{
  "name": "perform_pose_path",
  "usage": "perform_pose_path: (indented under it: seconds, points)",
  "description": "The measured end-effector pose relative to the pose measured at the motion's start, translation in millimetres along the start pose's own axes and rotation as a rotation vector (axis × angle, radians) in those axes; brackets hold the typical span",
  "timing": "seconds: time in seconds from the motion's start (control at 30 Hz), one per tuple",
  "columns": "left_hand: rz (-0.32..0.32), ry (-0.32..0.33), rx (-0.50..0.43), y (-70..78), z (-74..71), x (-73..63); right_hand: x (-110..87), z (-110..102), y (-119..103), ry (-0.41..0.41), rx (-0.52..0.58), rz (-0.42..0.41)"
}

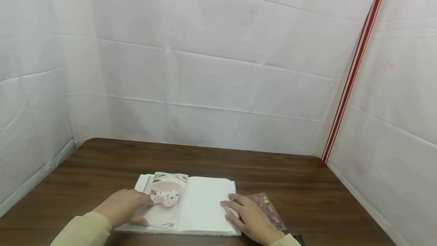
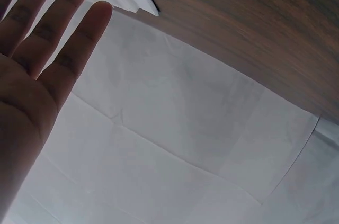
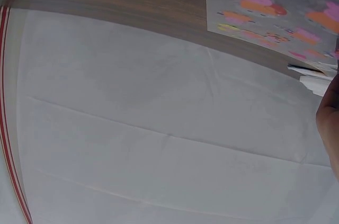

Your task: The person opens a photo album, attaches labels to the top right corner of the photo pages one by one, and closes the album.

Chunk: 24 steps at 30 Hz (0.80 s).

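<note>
An open book (image 1: 208,204) lies flat on the brown table. Its left page carries a picture (image 1: 167,183) of a white spotted toy on a pale pink ground; the right page is blank white. My left hand (image 1: 128,206) rests on the left page's outer side, thumb and fingers spread. In the left wrist view the fingers (image 2: 79,44) of that hand are straight. My right hand (image 1: 250,217) touches the right page's outer edge with its fingers spread. Beside it lies a clear sticker sheet (image 1: 269,210) with pink and orange figures, partly behind the hand.
The dark wood table (image 1: 112,170) reaches back to a white cloth wall (image 1: 211,67). A red striped band (image 1: 355,67) runs down the right corner. By the right wrist, a small black object (image 1: 299,239) shows at the sleeve.
</note>
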<state>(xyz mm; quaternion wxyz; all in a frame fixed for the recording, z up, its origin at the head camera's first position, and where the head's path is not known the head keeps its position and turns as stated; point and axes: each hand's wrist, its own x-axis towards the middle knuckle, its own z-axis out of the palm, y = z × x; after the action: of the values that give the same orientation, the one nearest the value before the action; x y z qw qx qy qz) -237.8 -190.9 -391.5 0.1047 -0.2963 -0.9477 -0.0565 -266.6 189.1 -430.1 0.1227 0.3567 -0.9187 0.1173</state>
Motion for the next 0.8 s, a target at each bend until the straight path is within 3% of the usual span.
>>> perform_pose_path:
  seconds: [0.3,0.5,0.8]
  points:
    - [-0.033,-0.005,0.01,-2.8,3.5,-1.7,2.9,3.9,-1.9,0.009,-0.004,-0.026]
    - [-0.106,-0.051,0.001,-0.4,1.1,-1.5,3.9,3.4,-4.2,-0.013,0.013,-0.02]
    - [-0.205,-0.061,0.06,3.8,-4.7,-4.2,7.0,5.0,-4.8,-0.002,-0.012,-0.021]
